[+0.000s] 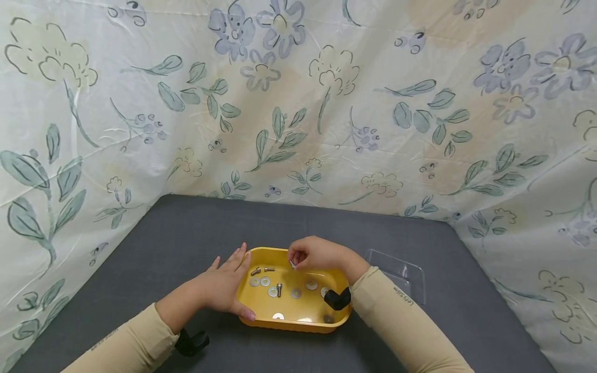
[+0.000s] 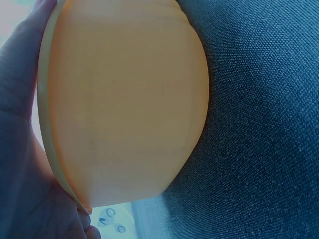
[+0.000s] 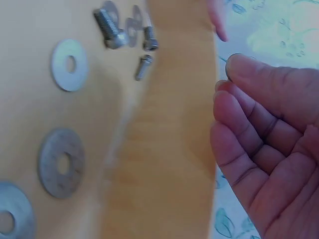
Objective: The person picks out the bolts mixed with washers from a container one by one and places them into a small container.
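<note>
Right grip (image 1: 311, 253): fingertips curled together, pinching a small metal piece (image 1: 293, 264) over the far rim of the yellow tray (image 1: 298, 322); what kind of piece cannot be told. Left grip (image 1: 227, 284) lies open, fingers straight, flat against the tray's left wall, thumb at the near corner. Inside the tray, below the pinching fingers, lie washers (image 1: 265, 281) and bolts (image 1: 279, 289). Tray sits on the grey tabletop (image 1: 186, 233), near its front edge. A clear plastic sheet (image 1: 404, 274) lies just to its right.
</note>
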